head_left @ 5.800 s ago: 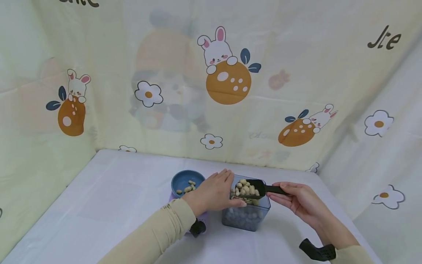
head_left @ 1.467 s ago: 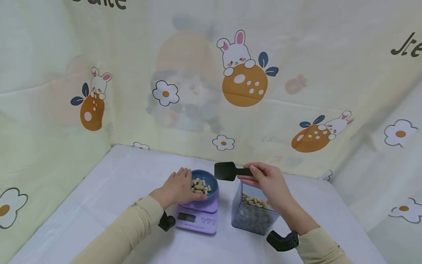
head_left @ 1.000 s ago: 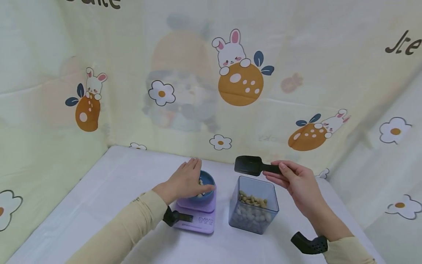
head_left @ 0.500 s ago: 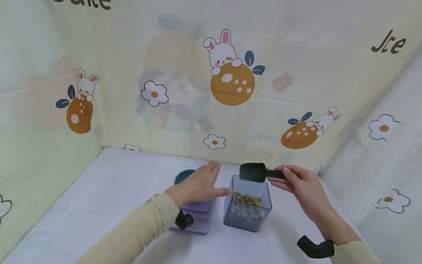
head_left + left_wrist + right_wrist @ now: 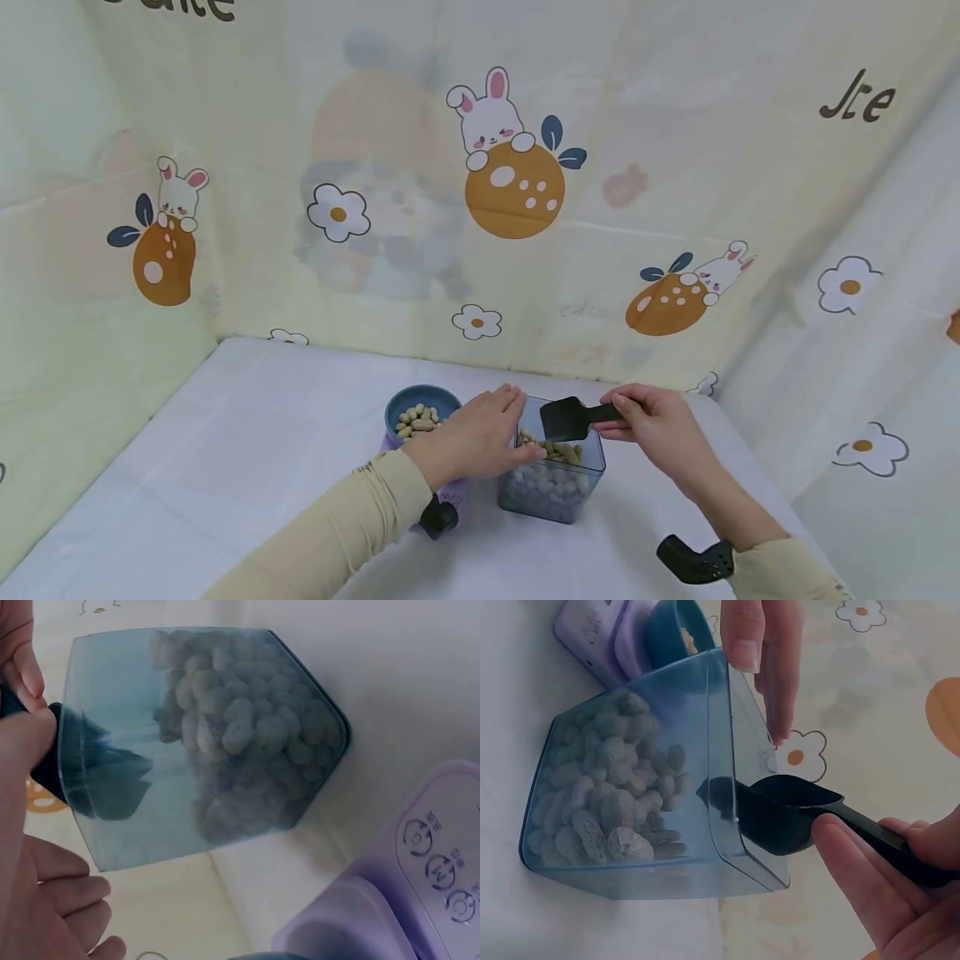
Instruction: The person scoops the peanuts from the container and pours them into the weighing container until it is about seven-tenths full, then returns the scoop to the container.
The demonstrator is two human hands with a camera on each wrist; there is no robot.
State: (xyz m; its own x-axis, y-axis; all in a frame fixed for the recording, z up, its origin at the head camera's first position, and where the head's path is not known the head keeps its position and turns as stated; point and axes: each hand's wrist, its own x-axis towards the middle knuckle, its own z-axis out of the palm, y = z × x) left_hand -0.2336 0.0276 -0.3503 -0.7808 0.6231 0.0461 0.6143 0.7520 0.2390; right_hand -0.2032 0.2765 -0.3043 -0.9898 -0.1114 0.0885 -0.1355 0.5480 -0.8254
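Note:
In the head view my right hand (image 5: 660,429) grips the handle of a black scoop (image 5: 564,419). The scoop's blade dips inside the mouth of a clear blue-grey plastic container (image 5: 551,492), and the right wrist view shows its bowl (image 5: 769,814) without peanuts. Unshelled peanuts (image 5: 615,780) fill the container's lower part. My left hand (image 5: 476,437) lies at the container's left rim, fingers extended, thumb near the front edge. Beside it, a blue bowl (image 5: 401,398) with several peanuts (image 5: 417,418) sits on a purple kitchen scale (image 5: 452,498), partly hidden by my left wrist.
A white cloth covers the table (image 5: 285,433). A cream curtain (image 5: 405,250) printed with rabbits and flowers stands behind and at both sides. Each wrist carries a black camera mount, such as the right one (image 5: 693,560). The scale's buttons (image 5: 439,870) face the left wrist camera.
My left hand has moved right from the bowl to the container. The scoop, loaded with peanuts earliest on, has come back from above the bowl and lowered into the container. The bowl holds more peanuts.

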